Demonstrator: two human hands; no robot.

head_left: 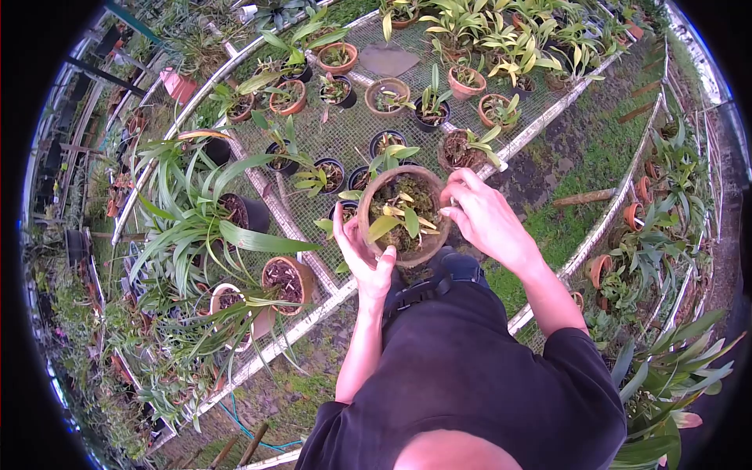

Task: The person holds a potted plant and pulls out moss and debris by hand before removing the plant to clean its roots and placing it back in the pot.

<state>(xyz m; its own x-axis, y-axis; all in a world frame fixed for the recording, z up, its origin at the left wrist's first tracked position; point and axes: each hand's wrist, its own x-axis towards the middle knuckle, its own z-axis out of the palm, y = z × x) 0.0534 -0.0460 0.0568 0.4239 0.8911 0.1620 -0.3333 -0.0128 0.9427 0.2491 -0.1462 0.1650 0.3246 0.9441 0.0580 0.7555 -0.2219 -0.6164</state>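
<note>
In front of my body I hold a round, weathered clay flower pot (430,253). Inside it a small orchid-like plant (411,222) with green and yellowing leaves grows out of moss. My left hand (363,249) is wrapped round the pot's left side, with the thumb at the near rim. At the right rim is my right hand (487,220), its thumb and fingers pinched together. Whatever lies between those fingertips, if anything, is too small to make out. Below the pot, several small black pots on the mesh bench are partly hidden.
A wire-mesh bench (356,59) with a pale frame carries several potted plants. A terracotta pot (287,284) and a long-leaved plant (258,235) stand at the left. Another plant bench (619,227) runs along the right, past a grassy strip (576,200).
</note>
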